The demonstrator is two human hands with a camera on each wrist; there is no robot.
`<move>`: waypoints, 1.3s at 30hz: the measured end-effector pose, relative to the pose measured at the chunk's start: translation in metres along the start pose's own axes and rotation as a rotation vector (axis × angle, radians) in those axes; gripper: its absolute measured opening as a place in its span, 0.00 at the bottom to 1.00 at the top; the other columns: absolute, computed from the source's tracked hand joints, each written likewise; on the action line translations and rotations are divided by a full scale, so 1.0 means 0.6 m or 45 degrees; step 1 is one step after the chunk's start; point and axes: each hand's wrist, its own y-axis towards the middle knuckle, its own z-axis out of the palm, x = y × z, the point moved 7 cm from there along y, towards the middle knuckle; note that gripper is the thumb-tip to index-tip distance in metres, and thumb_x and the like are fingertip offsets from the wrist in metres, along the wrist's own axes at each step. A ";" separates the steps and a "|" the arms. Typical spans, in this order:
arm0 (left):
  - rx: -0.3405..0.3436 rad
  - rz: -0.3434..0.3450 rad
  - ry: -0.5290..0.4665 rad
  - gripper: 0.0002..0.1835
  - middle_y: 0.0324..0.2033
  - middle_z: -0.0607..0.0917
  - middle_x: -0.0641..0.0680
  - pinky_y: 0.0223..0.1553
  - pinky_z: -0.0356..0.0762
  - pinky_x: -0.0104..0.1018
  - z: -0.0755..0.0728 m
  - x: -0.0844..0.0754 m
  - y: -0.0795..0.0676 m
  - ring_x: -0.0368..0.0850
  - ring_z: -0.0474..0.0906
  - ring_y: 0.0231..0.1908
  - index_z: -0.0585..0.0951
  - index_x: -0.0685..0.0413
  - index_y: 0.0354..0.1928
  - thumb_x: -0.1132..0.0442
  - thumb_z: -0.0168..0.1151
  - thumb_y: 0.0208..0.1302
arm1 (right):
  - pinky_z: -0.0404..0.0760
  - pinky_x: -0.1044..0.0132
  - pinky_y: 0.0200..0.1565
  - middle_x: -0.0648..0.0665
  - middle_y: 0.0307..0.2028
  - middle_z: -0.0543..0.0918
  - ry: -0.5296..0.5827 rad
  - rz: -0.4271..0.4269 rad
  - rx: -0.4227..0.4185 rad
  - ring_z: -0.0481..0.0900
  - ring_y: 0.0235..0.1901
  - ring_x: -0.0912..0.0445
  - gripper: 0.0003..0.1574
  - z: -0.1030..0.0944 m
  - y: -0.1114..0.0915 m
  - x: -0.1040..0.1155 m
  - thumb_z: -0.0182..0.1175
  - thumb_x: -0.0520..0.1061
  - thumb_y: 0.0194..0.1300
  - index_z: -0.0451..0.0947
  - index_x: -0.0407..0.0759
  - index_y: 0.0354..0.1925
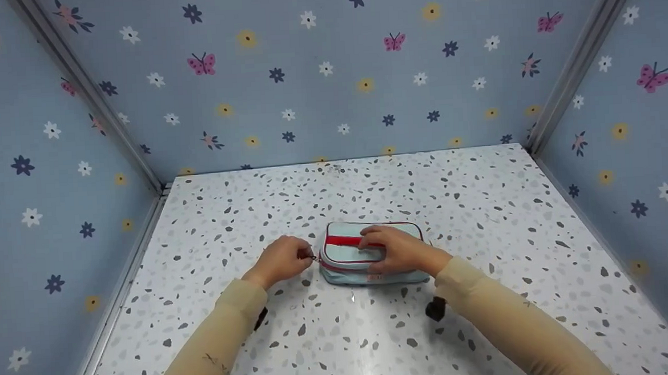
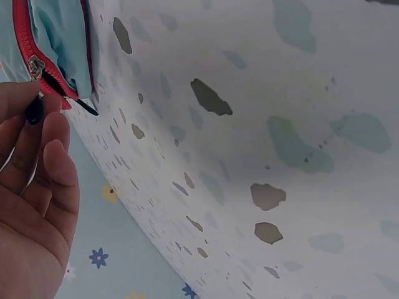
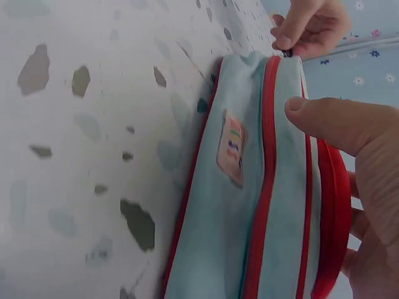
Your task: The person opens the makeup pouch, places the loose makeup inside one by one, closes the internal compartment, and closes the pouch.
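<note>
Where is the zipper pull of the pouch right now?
The zipper pull sits at the pouch's left end, pinched by the left hand. The right hand rests on top of the pouch, mid-table in the head view.

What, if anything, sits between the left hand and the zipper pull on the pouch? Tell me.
Nothing visible does. The left hand already pinches the zipper pull at the pouch's left end, while the right hand rests on top of the pouch.
</note>
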 end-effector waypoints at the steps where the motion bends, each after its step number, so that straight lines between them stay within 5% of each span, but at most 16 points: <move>1: -0.003 0.004 -0.002 0.04 0.31 0.88 0.48 0.40 0.80 0.43 0.000 -0.001 0.000 0.41 0.77 0.31 0.91 0.52 0.37 0.64 0.69 0.69 | 0.71 0.42 0.77 0.40 0.75 0.76 -0.001 0.003 0.009 0.73 0.76 0.41 0.26 0.004 0.003 0.003 0.78 0.49 0.64 0.85 0.48 0.59; 14: 0.015 0.009 -0.027 0.06 0.31 0.88 0.48 0.40 0.80 0.42 0.010 0.002 0.003 0.42 0.78 0.31 0.92 0.55 0.41 0.63 0.68 0.69 | 0.72 0.46 0.78 0.43 0.74 0.77 -0.045 0.072 0.049 0.74 0.74 0.45 0.20 0.028 0.024 0.016 0.76 0.44 0.65 0.89 0.51 0.55; 23: 0.005 -0.021 -0.037 0.04 0.32 0.89 0.48 0.41 0.81 0.43 0.011 0.005 0.004 0.41 0.79 0.31 0.91 0.51 0.38 0.64 0.69 0.69 | 0.77 0.48 0.74 0.43 0.69 0.82 0.072 0.094 0.039 0.78 0.68 0.47 0.12 0.025 0.028 0.008 0.72 0.37 0.65 0.92 0.48 0.46; 39: -0.025 -0.037 0.036 0.04 0.28 0.84 0.47 0.38 0.77 0.42 0.004 0.008 0.017 0.42 0.76 0.30 0.88 0.49 0.32 0.63 0.68 0.66 | 0.79 0.46 0.72 0.36 0.66 0.84 0.164 -0.084 0.118 0.81 0.67 0.42 0.13 0.020 0.024 0.016 0.67 0.32 0.65 0.93 0.42 0.45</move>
